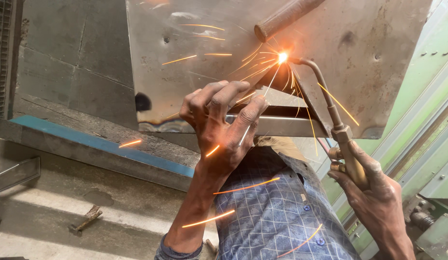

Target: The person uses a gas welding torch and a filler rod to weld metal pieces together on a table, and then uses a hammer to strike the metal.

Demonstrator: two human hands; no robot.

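Observation:
My right hand (373, 190) grips the brass handle of a gas torch (340, 137) whose curved tube ends at a bright flame (282, 58) on a large steel plate (185, 48). Sparks fly down from that spot. My left hand (221, 120) is raised below the flame, its fingers pinching a thin filler rod (256, 113) that points up at the glowing spot. A rusty round bar (286, 17) juts out just above the flame. A steel angle bracket (281, 113) sits under the flame, behind my left hand.
A blue-edged steel beam (99, 142) runs across the left. A rusty hammer-like tool (87, 220) lies on the concrete floor at lower left. Green machine framing (426, 106) stands at the right. My blue checked shirt (277, 207) fills the lower middle.

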